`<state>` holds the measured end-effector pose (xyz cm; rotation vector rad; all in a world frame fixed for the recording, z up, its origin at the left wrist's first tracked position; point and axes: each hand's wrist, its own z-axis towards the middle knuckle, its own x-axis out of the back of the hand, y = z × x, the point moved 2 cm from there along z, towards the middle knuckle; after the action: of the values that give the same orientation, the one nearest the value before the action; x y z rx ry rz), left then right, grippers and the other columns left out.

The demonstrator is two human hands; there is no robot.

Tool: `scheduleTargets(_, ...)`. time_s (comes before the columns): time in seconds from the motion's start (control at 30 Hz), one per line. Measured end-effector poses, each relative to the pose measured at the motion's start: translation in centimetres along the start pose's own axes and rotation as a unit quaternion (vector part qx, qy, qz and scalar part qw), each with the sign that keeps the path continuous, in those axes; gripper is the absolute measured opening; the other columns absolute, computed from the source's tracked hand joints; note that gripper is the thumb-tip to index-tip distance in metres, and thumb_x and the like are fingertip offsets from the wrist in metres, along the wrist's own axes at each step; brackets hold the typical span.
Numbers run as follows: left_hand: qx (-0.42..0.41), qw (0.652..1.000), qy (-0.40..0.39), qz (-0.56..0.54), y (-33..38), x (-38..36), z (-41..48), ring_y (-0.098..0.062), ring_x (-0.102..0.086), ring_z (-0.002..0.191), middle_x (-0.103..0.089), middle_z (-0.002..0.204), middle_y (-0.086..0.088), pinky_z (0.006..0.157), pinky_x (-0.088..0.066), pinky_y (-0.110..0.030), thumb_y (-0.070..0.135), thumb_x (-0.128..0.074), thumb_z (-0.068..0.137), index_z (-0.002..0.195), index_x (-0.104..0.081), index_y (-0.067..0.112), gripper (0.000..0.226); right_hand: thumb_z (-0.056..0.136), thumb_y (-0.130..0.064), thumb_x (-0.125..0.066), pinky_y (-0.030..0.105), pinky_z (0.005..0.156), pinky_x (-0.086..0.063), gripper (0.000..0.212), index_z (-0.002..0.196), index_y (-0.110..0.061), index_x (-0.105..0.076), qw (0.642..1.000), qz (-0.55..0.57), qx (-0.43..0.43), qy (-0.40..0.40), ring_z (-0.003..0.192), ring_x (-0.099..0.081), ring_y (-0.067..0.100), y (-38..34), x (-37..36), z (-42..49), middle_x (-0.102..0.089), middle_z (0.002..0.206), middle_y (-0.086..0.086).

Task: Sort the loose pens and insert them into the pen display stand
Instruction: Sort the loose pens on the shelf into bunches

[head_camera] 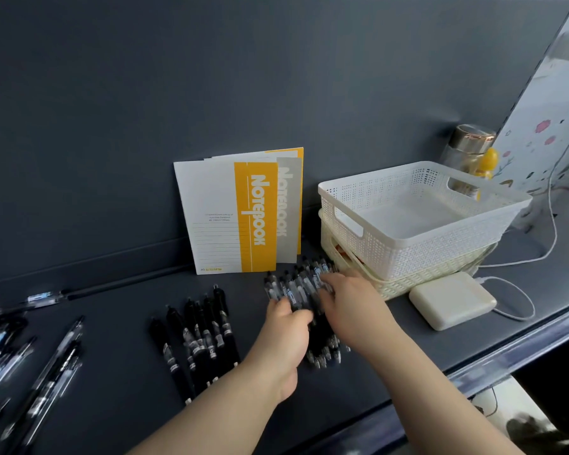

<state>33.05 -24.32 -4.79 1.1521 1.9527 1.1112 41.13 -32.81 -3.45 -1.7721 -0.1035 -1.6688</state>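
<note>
On the dark grey desk, several black pens with clear barrels lie in a tight bunch beside the baskets. My left hand curls its fingers around the bunch's left side. My right hand lies across its right side, fingers bent onto the pens. A separate row of several black pens lies side by side just left of my left arm. More loose pens are scattered at the far left, blurred. No pen display stand is in view.
Two notebooks lean on the grey back wall. A white perforated basket is stacked on a cream one, right of the pens. A cream power bank with a white cable lies in front. A glass bottle stands behind.
</note>
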Motion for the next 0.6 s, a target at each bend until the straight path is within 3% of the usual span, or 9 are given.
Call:
scheduleTargets(0.1, 0.015, 0.999, 0.002, -0.042, 0.3, -0.1, 0.2, -0.002, -0.053, 0.102, -0.056, 0.122, 0.004, 0.083, -0.04, -0.022, 0.01, -0.042, 0.097, 0.12, -0.052, 0.015, 0.025, 0.092, -0.027, -0.052, 0.031, 0.094, -0.042, 0.034, 0.123, -0.017, -0.057, 1.0, -0.007, 0.016, -0.026, 0.112, -0.053, 0.024, -0.4, -0.2, -0.2, -0.051, 0.121, 0.006)
scheduleTargets(0.2, 0.025, 0.999, -0.009, -0.04, 0.9, 0.7, -0.2, -0.013, -0.046, 0.125, -0.051, 0.138, -0.002, 0.104, -0.031, -0.027, 0.014, -0.044, 0.097, 0.135, -0.047, 0.009, 0.038, 0.092, -0.028, -0.052, 0.029, 0.092, -0.04, 0.034, 0.124, -0.018, -0.057, 1.0, -0.009, 0.023, -0.008, 0.111, -0.053, 0.024, -0.6, -0.1, -0.3, -0.052, 0.119, 0.005)
scheduleTargets(0.3, 0.004, 0.999, 0.005, -0.034, 2.1, 2.4, -1.0, -0.006, -0.052, 0.108, -0.061, 0.115, 0.004, 0.096, -0.028, -0.025, 0.008, -0.043, 0.097, 0.11, -0.062, 0.015, 0.023, 0.094, -0.028, -0.049, 0.026, 0.088, -0.039, 0.032, 0.124, -0.019, -0.058, 0.998, 0.014, 0.043, 0.036, 0.111, -0.052, 0.022, -2.1, 0.2, -0.5, -0.053, 0.117, 0.003)
scheduleTargets(0.33, -0.008, 0.999, 0.017, -0.032, 2.6, 3.3, -1.3, -0.006, -0.051, 0.109, -0.06, 0.116, 0.005, 0.099, -0.029, -0.026, 0.007, -0.043, 0.097, 0.111, -0.062, 0.015, 0.024, 0.094, -0.028, -0.049, 0.025, 0.087, -0.039, 0.032, 0.123, -0.019, -0.059, 0.997, 0.023, 0.056, 0.042, 0.11, -0.052, 0.021, -2.9, 0.2, -0.6, -0.054, 0.116, 0.003)
scheduleTargets(0.43, -0.054, 0.997, 0.056, 0.026, 3.4, 7.1, -2.0, -0.013, -0.038, 0.133, -0.043, 0.144, 0.001, 0.114, -0.026, -0.035, 0.009, -0.044, 0.097, 0.14, -0.043, 0.013, 0.043, 0.093, -0.026, -0.051, 0.023, 0.083, -0.041, 0.03, 0.12, -0.02, -0.061, 0.993, 0.053, 0.104, 0.037, 0.102, -0.055, 0.017, -6.2, -0.3, -0.8, -0.056, 0.111, 0.0)
scheduleTargets(0.5, -0.089, 0.989, 0.082, 0.087, 3.4, 10.1, -2.7, -0.011, -0.042, 0.129, -0.046, 0.142, 0.004, 0.111, -0.031, -0.032, 0.011, -0.044, 0.097, 0.141, -0.042, 0.019, 0.045, 0.092, -0.024, -0.052, 0.023, 0.083, -0.042, 0.029, 0.119, -0.019, -0.062, 0.987, 0.074, 0.144, 0.016, 0.099, -0.057, 0.016, -8.9, -1.1, -1.1, -0.058, 0.108, 0.0)
scheduleTargets(0.6, -0.13, 0.958, 0.132, 0.217, 3.3, 14.9, -4.2, -0.006, -0.05, 0.112, -0.053, 0.129, 0.008, 0.092, -0.036, -0.02, 0.016, -0.047, 0.096, 0.137, -0.045, 0.024, 0.042, 0.091, -0.023, -0.053, 0.022, 0.083, -0.039, 0.028, 0.117, -0.017, -0.062, 0.973, 0.086, 0.212, -0.039, 0.101, -0.055, 0.014, -13.4, -3.0, -1.8, -0.063, 0.104, 0.001)
